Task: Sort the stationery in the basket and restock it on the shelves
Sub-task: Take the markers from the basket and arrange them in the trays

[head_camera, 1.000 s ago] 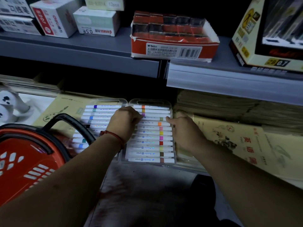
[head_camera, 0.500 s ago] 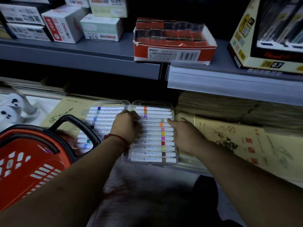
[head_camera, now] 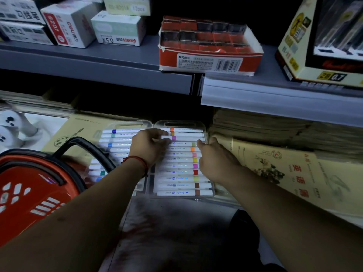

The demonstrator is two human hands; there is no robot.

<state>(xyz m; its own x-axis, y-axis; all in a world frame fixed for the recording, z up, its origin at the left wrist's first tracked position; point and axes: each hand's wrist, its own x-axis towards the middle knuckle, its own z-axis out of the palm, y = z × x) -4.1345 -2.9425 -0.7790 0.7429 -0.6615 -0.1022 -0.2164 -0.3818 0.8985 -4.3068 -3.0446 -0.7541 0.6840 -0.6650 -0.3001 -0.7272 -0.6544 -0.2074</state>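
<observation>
The picture is coming out dim and underexposed — the gap beneath the upper shelf is sinking into near black. Light is falling from above, catching the shelf's front lip and the white markers in the case, whose clear lid is throwing small glints. The basket is blurring at the left edge, the floor is showing grain, and straight lines are bowing toward the corners.
</observation>
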